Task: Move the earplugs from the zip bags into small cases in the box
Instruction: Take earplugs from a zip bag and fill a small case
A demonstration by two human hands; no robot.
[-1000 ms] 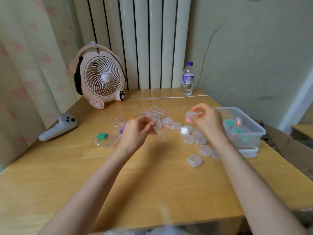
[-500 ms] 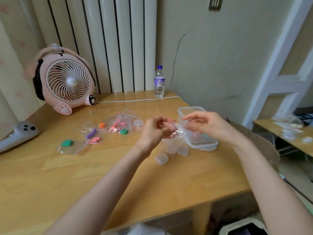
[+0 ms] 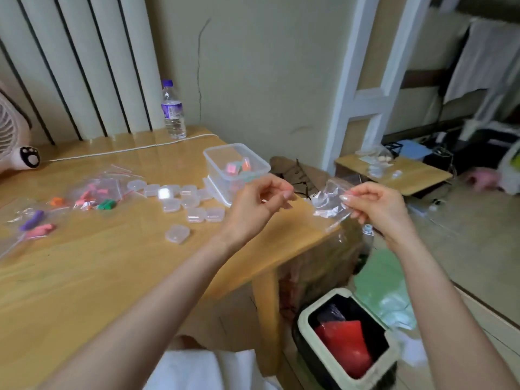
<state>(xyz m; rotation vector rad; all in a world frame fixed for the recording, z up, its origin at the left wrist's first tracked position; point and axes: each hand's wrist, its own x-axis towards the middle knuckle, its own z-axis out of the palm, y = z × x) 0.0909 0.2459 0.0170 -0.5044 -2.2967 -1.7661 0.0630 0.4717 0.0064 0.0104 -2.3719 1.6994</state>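
Pinching the apparently empty zip bag [image 3: 329, 205], the right hand [image 3: 375, 211] should loosen its grip squarely above the bin [image 3: 323, 302]; whether the left hand [image 3: 253, 211] has anything in its curled grip is unclear

Home room, radiator [image 3: 84, 66], fan [image 3: 11, 136] (pink), waste bin [image 3: 323, 301]

Wooden table [image 3: 84, 277], light in colour. Carries at the far edge an upright water bottle [image 3: 172, 111] and a white cord [image 3: 126, 149] running left toward a pink fan [image 3: 11, 142] at the far left. Holds on the left side several zip bags [image 3: 92, 190] with coloured earplugs [image 3: 107, 204] inside. Shows in the middle a cluster of clear small cases [image 3: 191, 201], most touching each other, with one single case [image 3: 176, 233] lying nearer and apart. Bears at the far right a clear box [image 3: 218, 173], set on a flat lid [image 3: 216, 190].
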